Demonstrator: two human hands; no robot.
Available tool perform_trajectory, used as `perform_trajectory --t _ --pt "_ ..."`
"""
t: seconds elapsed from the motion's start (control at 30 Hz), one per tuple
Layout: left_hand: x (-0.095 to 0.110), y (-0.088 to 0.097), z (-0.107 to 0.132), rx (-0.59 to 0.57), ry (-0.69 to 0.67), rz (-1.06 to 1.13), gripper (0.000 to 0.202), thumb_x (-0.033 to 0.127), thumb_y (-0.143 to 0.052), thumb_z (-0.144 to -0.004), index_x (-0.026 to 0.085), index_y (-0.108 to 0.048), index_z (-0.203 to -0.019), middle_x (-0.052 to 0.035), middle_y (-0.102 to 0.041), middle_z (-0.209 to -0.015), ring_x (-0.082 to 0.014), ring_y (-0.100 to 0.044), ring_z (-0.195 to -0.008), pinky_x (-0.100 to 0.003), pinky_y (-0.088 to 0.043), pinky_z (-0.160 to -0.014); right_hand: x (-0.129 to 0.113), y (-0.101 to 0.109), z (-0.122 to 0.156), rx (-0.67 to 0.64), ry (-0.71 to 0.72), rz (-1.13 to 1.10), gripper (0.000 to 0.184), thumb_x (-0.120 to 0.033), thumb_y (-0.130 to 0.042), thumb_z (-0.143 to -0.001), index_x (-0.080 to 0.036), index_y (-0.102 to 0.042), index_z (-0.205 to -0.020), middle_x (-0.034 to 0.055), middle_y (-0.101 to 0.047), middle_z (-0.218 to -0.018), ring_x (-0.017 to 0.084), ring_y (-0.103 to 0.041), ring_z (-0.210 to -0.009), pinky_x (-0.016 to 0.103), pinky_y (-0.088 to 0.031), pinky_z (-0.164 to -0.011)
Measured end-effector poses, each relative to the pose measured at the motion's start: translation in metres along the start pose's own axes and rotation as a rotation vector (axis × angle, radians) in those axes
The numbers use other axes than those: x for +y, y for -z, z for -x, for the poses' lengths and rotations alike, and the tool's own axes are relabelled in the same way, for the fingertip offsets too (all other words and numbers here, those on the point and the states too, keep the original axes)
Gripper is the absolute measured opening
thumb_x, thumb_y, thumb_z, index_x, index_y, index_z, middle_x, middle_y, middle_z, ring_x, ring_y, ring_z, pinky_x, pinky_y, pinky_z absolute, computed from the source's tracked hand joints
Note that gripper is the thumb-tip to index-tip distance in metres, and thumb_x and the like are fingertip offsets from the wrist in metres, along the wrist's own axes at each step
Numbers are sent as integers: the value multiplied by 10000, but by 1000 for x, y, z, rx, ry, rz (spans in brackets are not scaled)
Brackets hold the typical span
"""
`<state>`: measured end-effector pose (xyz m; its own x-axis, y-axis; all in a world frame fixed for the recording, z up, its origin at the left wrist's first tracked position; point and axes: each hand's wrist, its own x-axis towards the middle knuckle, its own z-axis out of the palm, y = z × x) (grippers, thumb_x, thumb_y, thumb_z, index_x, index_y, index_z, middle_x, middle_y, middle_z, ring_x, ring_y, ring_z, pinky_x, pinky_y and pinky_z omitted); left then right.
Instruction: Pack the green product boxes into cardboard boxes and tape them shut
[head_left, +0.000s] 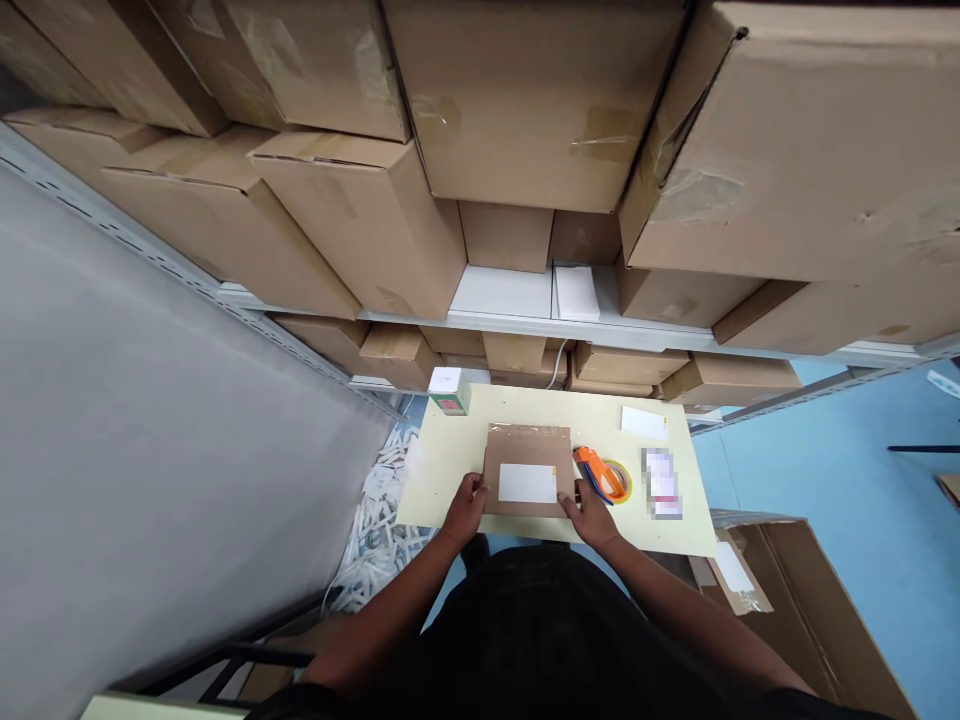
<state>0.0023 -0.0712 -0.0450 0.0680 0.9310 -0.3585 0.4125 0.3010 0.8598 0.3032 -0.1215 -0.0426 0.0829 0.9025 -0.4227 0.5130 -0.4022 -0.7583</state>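
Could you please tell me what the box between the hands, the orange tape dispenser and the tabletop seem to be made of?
The box: probably matte cardboard, from its plain brown surface; the shiny strip across its far edge looks like plastic tape. The tape dispenser: likely smooth plastic, given its uniform bright orange. The tabletop: smooth and pale yellow, perhaps laminate; painted board is possible.

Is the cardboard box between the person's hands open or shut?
Shut: the box has a flat top, no flap raised, and clear tape along its far edge.
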Motion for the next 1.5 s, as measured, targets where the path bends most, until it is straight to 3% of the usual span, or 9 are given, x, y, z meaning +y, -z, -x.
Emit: perform_trajectory --t 0.1,0.23,0.37,0.6,0.73,0.87,1.1,1.33,1.5 --pt "14 5 -15 71 -13 -89 412 542 -416 -983 204 -650 -1013 -100 -732 -1046 -292 -676 -1038 -478 -508 -985 -6 9 -10 96 -55 8 509 -661 -439 -934 -237 -656 -1116 98 -736 -1095 295 -683 -1057 437 -517 -950" --pt "38 5 -37 -20 61 -73 534 614 -368 -994 210 -713 -942 -115 -767 -1027 -328 -689 -1063 -477 -504 -984 -31 21 -34 94 -119 -63 652 -690 -306 -970 -207 -693 -1174 123 -719 -1225 307 -626 -1227 447 -465 -1062" --pt "50 2 -32 5 34 23 597 658 -349 -993 204 -727 -1076 -116 -767 -1118 -322 -685 -1109 -469 -513 -991 -45 23 -41 101 -106 -113 731 -745 -244 -976 -203 -711 -1126 135 -728 -1192 304 -641 -1179 426 -482 -1041" --pt "29 6 8 48 -31 228 644 643 -233 -1026 177 -579 -1304 -153 -681 -1320 -267 -661 -1195 -429 -549 -968 -18 19 -9 137 -1 -344 823 -811 -196 -951 -202 -646 -1271 142 -718 -1146 321 -651 -1135 434 -560 -907" --pt "13 3 18 15 -48 190 441 469 -461 -970 194 -553 -1302 -128 -693 -1311 -271 -641 -1239 -468 -504 -1061 -10 8 0 166 32 -196 627 -759 -349 -938 -230 -671 -1035 104 -714 -1059 297 -648 -1072 427 -535 -963" --pt "5 6 16 -105 -49 211 519 353 -496 -918 213 -490 -1419 -126 -625 -1440 -272 -606 -1312 -469 -516 -1063 -14 7 -2 107 -36 -251 473 -633 -542 -871 -225 -649 -1085 94 -716 -1065 298 -671 -1037 437 -552 -927" --pt "7 11 8 -242 -27 113 1032 316 -807 -693 223 -329 -1603 -189 -498 -1568 -365 -543 -1386 -510 -513 -1070 -14 21 -1 -134 -23 -163 945 -439 -827 -673 -233 -465 -1521 157 -556 -1502 331 -574 -1339 457 -471 -1104" --pt "7 -4 8 -11 37 25 687 444 -564 -943 155 -431 -1551 -170 -559 -1524 -343 -560 -1384 -501 -431 -1165 -9 -3 -7 106 -120 -4 782 -634 -536 -876 -176 -505 -1510 161 -580 -1490 346 -492 -1439 484 -411 -1160" --pt "3 7 9 1 118 65 665 481 -599 -929 153 -510 -1501 -138 -585 -1509 -326 -506 -1439 -418 -378 -1209 -11 -15 -2 221 -287 -139 817 -564 -556 -853 -127 -459 -1536 162 -619 -1449 313 -565 -1373 400 -466 -1097"
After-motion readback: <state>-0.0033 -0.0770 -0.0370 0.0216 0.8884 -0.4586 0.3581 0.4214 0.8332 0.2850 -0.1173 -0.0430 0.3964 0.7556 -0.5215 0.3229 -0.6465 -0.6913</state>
